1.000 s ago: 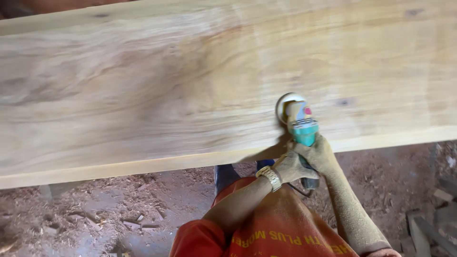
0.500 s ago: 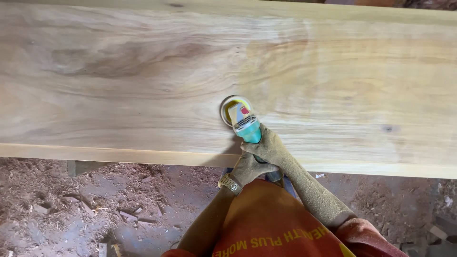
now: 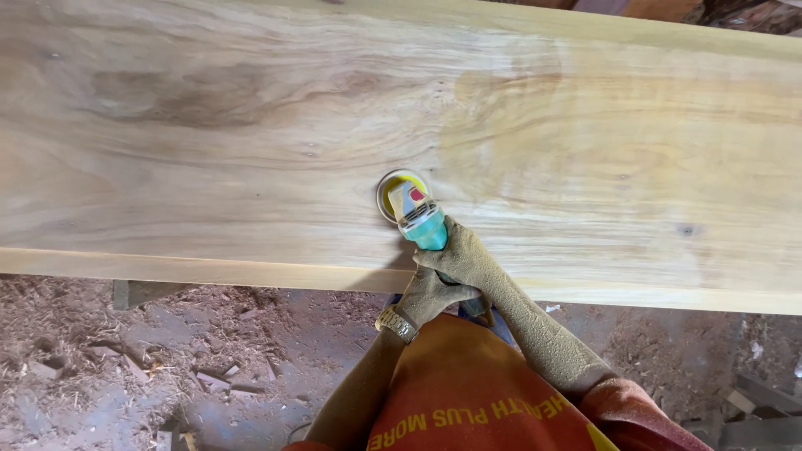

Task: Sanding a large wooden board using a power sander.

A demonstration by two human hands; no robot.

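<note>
Big plank (image 3: 209,125) runs left to right across the far side. The sander (image 3: 409,205) sits on it close to the near edge, about the middle. Both hands, right hand (image 3: 464,259) and left hand (image 3: 430,294), are just behind it on the near side, and the floor (image 3: 125,367) is below.

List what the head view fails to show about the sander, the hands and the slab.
- Angle grinder: its rear body is covered by the right hand and left hand.
- Sanding disc: its working face is pressed against the wood, unseen.
- Wooden slab: both ends are cut off by the frame edges.
- Wristwatch: dial too small and dusty to read.
</note>
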